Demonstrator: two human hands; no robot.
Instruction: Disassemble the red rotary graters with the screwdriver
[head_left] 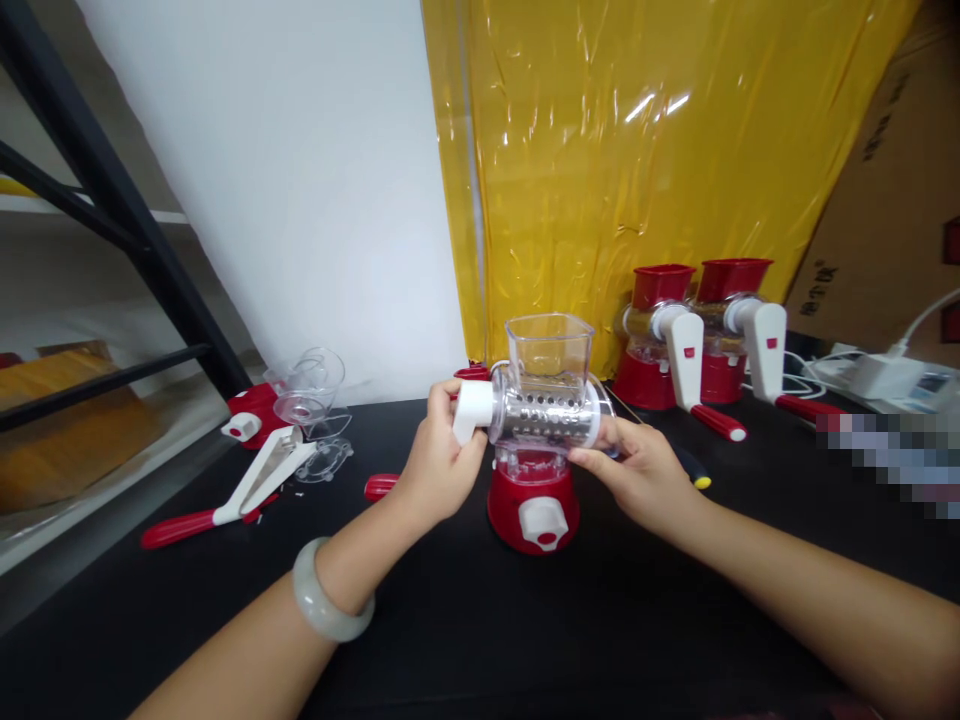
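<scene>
A rotary grater stands upright in front of me, with a red base (534, 505), a white knob (545, 522) and a clear housing with a square hopper (551, 345). A perforated metal drum (547, 412) lies sideways inside the housing. My left hand (442, 455) is closed around the white crank handle (472, 408) at the drum's left end. Beyond my left forearm shows a red grip (381, 487). My right hand (637, 470) pinches the rim of the clear housing at the drum's right end; some of its fingertips are hidden.
Two assembled graters with red hoppers (665, 285) (736, 278) stand at the back right, near a white power adapter (885, 378). At left lie a red base (255, 415), clear parts (311, 400) and a crank handle (255, 490). A black shelf frame (127, 220) rises at left.
</scene>
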